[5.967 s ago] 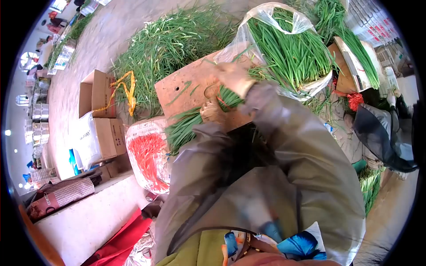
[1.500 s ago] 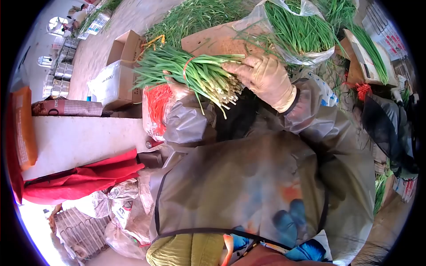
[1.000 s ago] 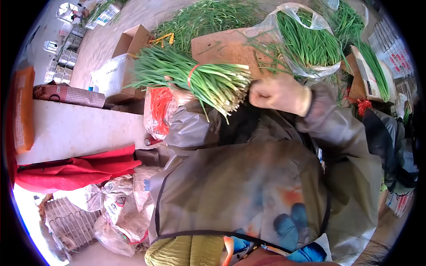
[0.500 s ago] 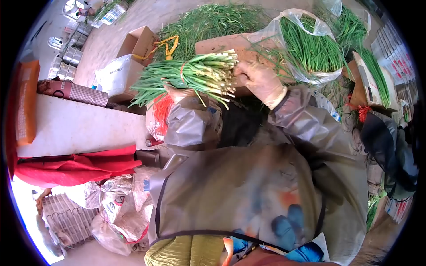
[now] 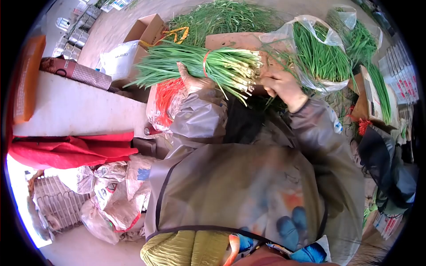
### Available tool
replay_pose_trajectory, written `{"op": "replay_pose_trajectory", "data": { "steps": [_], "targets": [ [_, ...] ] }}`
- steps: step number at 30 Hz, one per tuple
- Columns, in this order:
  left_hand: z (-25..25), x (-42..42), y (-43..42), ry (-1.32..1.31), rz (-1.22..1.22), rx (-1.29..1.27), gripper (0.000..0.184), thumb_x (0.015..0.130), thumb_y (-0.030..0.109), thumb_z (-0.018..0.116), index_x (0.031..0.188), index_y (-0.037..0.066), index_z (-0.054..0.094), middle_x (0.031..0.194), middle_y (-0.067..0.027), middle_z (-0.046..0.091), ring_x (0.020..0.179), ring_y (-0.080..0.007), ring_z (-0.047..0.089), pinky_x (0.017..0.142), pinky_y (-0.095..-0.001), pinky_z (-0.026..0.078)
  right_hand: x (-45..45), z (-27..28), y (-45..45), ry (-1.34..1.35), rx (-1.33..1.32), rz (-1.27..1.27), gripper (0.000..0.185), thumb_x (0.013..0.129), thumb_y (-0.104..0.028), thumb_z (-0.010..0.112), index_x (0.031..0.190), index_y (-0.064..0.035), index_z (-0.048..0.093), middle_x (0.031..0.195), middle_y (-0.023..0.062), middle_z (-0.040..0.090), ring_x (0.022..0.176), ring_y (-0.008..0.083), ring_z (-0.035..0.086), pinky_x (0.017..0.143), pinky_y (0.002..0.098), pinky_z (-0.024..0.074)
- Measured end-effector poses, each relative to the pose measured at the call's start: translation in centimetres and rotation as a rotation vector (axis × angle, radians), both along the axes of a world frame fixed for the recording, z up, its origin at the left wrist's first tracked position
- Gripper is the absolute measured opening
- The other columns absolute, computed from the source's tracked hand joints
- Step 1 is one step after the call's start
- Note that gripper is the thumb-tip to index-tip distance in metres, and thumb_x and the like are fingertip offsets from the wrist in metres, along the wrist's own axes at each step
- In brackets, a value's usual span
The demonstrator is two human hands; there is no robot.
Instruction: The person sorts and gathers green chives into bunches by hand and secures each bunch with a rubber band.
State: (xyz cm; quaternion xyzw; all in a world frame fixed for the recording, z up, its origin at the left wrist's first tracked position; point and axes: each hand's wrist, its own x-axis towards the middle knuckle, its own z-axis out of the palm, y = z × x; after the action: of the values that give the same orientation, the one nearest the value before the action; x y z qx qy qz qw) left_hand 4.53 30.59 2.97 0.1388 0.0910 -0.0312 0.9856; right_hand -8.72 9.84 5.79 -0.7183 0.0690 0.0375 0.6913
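A thick bunch of green chives [image 5: 177,64] lies sideways across my left hand [image 5: 195,83], leaves to the left and pale root ends to the right. A red band [image 5: 206,63] circles the bunch near its middle. My left hand grips it from below, thumb up against the leaves. At the root ends is my right hand [image 5: 286,90], its fingers curled in a pinch. Whatever lies between those fingertips is too small to make out. Below my left wrist hang red ties [image 5: 166,101] over a pale bag.
Loose chives [image 5: 222,18] are heaped behind a cardboard sheet [image 5: 239,41]. More stand in a clear plastic bag [image 5: 321,55] at the right. A cardboard box [image 5: 144,31] is at the back left, near a white ledge [image 5: 88,104] with a red cloth [image 5: 71,151].
The bunch and both hands have shifted to the right in the view. The bunch lies more level, and my right hand has come slightly lower, still beside the root ends.
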Motion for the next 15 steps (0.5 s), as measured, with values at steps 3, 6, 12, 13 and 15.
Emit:
{"op": "replay_pose_trajectory", "data": {
  "steps": [3, 6, 12, 13, 15],
  "targets": [
    [1.0, -0.6, 1.8, -0.021, -0.097, -0.007, 0.054, 0.083, 0.044, 0.057, 0.122, 0.008, 0.05, 0.122, -0.0073, 0.054, 0.109, -0.0288, 0.052, 0.098, -0.0495, 0.037, -3.7, 4.0, -2.6, -0.082, 0.41, 0.143, 0.024, 0.081, -0.007, 0.054, 0.061, -0.0079, 0.041, 0.047, 0.0002, 0.037, 0.039, 0.0081, 0.035, 0.04, 0.0223, 0.0295],
    [-0.7, 1.3, 2.0, -0.087, 0.063, 0.005, 0.052, 0.082, 0.042, 0.059, 0.12, 0.007, 0.051, 0.12, -0.0081, 0.055, 0.108, -0.03, 0.052, 0.095, -0.0493, 0.04, -5.2, 2.7, -5.7, -0.201, -0.038, 0.322, 0.01, 0.078, -0.007, 0.056, 0.086, -0.0012, 0.059, 0.069, 0.0075, 0.058, 0.058, 0.0168, 0.054, 0.055, 0.0275, 0.044],
    [2.8, -2.3, -1.1, -0.101, -0.014, 0.041, 0.049, 0.083, 0.037, 0.06, 0.118, 0.004, 0.052, 0.116, -0.0091, 0.057, 0.104, -0.0266, 0.054, 0.094, -0.0423, 0.042, -3.7, 2.7, 3.5, 0.169, -0.154, 0.18, 0.037, 0.084, -0.039, 0.06, 0.094, -0.0035, 0.063, 0.079, 0.0057, 0.064, 0.07, 0.0129, 0.06, 0.064, 0.0254, 0.0469],
    [2.5, -2.6, -1.4, -0.097, -0.024, 0.044, 0.049, 0.083, 0.037, 0.06, 0.118, 0.004, 0.052, 0.116, -0.0091, 0.057, 0.104, -0.0266, 0.054, 0.094, -0.0423, 0.042, -2.8, 1.9, 4.9, -0.058, -0.663, 0.172, 0.043, 0.084, -0.044, 0.059, 0.094, -0.0016, 0.061, 0.077, 0.0085, 0.063, 0.068, 0.014, 0.06, 0.063, 0.0279, 0.0469],
    [1.8, -2.6, -1.8, -0.201, -0.017, 0.23, 0.047, 0.081, 0.043, 0.059, 0.111, 0.006, 0.056, 0.108, -0.0077, 0.06, 0.095, -0.027, 0.056, 0.087, -0.0467, 0.045, -0.7, 0.4, 6.4, 0.013, -0.311, 0.17, 0.037, 0.087, -0.037, 0.056, 0.09, -0.0005, 0.059, 0.067, 0.0092, 0.059, 0.056, 0.0138, 0.056, 0.056, 0.0287, 0.046]
  ]
}}
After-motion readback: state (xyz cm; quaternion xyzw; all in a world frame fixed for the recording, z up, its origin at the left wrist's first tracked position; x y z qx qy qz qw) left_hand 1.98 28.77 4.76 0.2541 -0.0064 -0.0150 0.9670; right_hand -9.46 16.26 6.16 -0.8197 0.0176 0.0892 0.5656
